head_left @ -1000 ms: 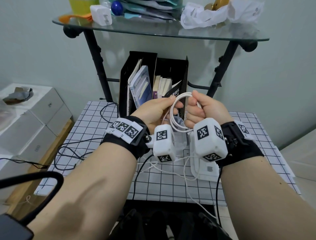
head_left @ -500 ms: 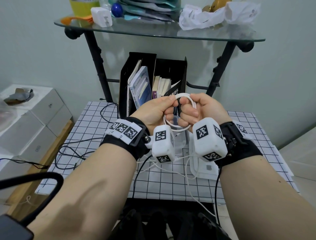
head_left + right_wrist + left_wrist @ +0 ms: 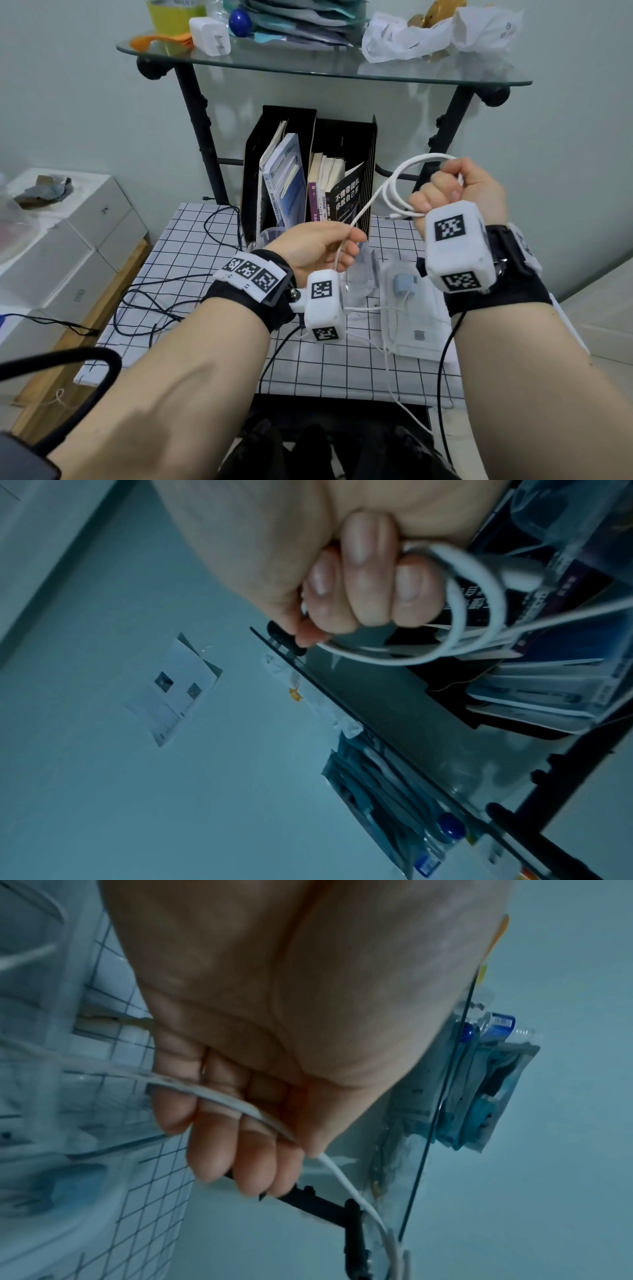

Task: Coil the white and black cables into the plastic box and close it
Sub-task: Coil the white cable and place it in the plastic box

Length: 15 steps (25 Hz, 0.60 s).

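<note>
Left hand (image 3: 322, 248) pinching white cable (image 3: 368, 202); right hand (image 3: 459, 192) fisted round its coil, raised above box (image 3: 358, 274) on table (image 3: 191, 246). Black cable (image 3: 144, 301) loose on table, left. Risk: loops springing open if fist loosens; tail snagging on box. Versus earlier: hands apart, right higher, strand stretched between.

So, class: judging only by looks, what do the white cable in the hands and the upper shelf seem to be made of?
White cable: seemingly rubbery plastic sheath, smooth and matte; it bends into soft loops without kinking.
Upper shelf: apparently clear glass, glossy; the wall shows through it, and the edge looks greenish.
</note>
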Each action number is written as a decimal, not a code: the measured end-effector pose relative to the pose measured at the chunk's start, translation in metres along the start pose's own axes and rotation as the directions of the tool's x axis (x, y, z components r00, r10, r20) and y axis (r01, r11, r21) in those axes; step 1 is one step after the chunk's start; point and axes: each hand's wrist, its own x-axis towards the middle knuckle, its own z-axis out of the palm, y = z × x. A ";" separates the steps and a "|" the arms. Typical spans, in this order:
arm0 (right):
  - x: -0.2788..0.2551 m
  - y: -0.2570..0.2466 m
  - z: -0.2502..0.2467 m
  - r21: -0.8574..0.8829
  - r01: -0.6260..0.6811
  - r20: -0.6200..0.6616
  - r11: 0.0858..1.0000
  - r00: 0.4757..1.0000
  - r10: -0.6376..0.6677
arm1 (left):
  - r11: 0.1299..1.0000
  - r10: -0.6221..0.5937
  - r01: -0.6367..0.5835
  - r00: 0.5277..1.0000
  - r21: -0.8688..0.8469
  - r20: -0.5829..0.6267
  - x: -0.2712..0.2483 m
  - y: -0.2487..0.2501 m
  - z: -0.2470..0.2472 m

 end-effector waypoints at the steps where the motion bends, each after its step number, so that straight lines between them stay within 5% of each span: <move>1: 0.001 -0.002 -0.001 0.028 0.024 -0.019 0.999 1.000 -0.023 | 0.999 -0.013 0.012 1.000 0.040 0.006 0.000 -0.003 0.000; 9: 0.002 -0.015 -0.010 0.025 0.264 -0.183 0.964 0.949 -0.255 | 0.985 -0.058 0.056 0.998 0.161 0.008 0.004 -0.012 -0.001; 15: 0.003 0.000 -0.003 -0.041 0.263 -0.154 0.964 0.952 -0.266 | 0.978 -0.049 0.035 0.997 0.205 0.066 0.002 -0.005 0.003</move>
